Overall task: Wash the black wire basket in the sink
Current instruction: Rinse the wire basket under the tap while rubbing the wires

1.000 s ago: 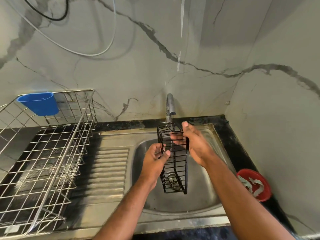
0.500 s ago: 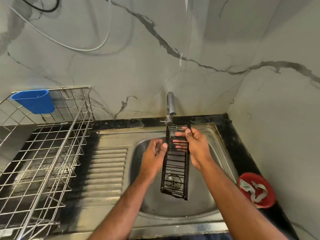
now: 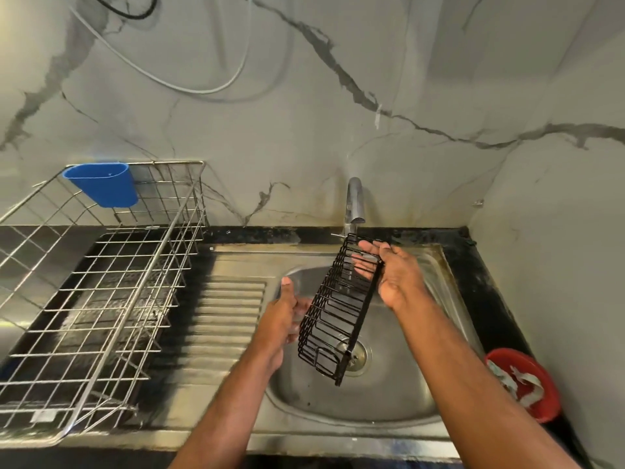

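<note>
A long black wire basket [image 3: 333,319] hangs tilted over the steel sink bowl [image 3: 399,394], its upper end just under the tap [image 3: 353,204]. My right hand [image 3: 394,275] grips that upper end, fingers inside the wires. My left hand [image 3: 282,316] is at the basket's left side near its lower half, fingers spread and blurred; whether it touches the wires I cannot tell. The basket's lower end hangs above the drain [image 3: 358,355]. I cannot make out any water stream from the tap.
A steel dish rack [image 3: 101,299] with a blue plastic cup holder [image 3: 103,184] stands on the left counter beside the ribbed drainboard [image 3: 223,319]. A red bowl [image 3: 527,384] holding pale scraps sits at the right against the marble wall.
The basket has swung from nearly upright to slanting, its lower end toward the left. My left hand has dropped lower along its side and opened. My right hand keeps hold of the top end.
</note>
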`<action>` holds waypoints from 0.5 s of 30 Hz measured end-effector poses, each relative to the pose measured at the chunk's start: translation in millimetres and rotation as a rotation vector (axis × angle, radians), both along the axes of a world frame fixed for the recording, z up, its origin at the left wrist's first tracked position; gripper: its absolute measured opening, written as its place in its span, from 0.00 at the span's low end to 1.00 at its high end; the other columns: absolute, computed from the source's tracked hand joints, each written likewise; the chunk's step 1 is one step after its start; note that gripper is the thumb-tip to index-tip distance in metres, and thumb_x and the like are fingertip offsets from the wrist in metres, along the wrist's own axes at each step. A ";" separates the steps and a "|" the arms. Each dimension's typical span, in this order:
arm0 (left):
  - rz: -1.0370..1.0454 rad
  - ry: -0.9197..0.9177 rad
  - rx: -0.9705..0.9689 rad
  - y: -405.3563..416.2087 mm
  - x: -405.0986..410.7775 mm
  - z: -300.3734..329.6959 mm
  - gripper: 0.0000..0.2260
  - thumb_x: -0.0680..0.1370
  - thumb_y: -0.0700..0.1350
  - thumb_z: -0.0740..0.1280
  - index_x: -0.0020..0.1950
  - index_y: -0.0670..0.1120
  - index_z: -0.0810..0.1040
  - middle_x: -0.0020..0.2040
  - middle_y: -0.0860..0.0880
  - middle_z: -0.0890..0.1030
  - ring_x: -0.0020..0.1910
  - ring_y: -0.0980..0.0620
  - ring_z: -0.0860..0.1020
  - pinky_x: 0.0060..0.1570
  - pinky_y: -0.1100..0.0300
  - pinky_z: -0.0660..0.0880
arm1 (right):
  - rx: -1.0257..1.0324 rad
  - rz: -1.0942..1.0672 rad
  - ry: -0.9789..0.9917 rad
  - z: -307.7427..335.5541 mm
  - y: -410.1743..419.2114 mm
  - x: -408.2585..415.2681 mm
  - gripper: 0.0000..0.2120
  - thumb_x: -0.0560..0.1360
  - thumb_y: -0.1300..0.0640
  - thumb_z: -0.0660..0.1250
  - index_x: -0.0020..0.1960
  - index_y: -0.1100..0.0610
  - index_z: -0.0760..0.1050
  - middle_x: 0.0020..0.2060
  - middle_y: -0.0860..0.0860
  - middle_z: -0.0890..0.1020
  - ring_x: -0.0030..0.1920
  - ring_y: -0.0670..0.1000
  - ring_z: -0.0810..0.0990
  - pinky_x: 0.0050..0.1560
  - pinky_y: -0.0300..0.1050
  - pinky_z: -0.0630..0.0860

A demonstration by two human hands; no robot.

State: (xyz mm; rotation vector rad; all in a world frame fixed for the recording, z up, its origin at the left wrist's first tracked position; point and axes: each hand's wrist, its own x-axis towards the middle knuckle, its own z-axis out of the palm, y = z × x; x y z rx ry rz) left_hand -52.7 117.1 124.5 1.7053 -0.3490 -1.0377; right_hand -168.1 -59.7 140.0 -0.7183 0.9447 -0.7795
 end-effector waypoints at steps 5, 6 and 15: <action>0.046 -0.031 -0.026 16.6 -1.6 3.4 0.27 0.82 0.64 0.53 0.53 0.45 0.82 0.51 0.48 0.82 0.49 0.51 0.77 0.51 0.55 0.72 | 0.041 -0.012 -0.045 -4.7 -2.5 -4.5 0.14 0.86 0.60 0.53 0.67 0.63 0.70 0.54 0.57 0.86 0.50 0.57 0.86 0.43 0.54 0.83; 0.028 -0.052 -0.015 20.0 -2.6 4.2 0.25 0.81 0.64 0.54 0.52 0.47 0.82 0.52 0.49 0.82 0.51 0.52 0.78 0.55 0.53 0.72 | 0.045 -0.011 -0.041 -5.2 -3.2 -6.0 0.14 0.86 0.60 0.54 0.67 0.63 0.71 0.54 0.57 0.86 0.49 0.56 0.87 0.47 0.56 0.83; -0.124 -0.055 -0.052 39.9 -17.0 14.6 0.25 0.68 0.74 0.61 0.53 0.57 0.79 0.69 0.50 0.76 0.70 0.47 0.72 0.72 0.38 0.66 | 0.074 -0.034 -0.047 -7.6 2.3 -9.6 0.09 0.85 0.61 0.55 0.57 0.60 0.74 0.53 0.58 0.85 0.49 0.56 0.86 0.53 0.56 0.82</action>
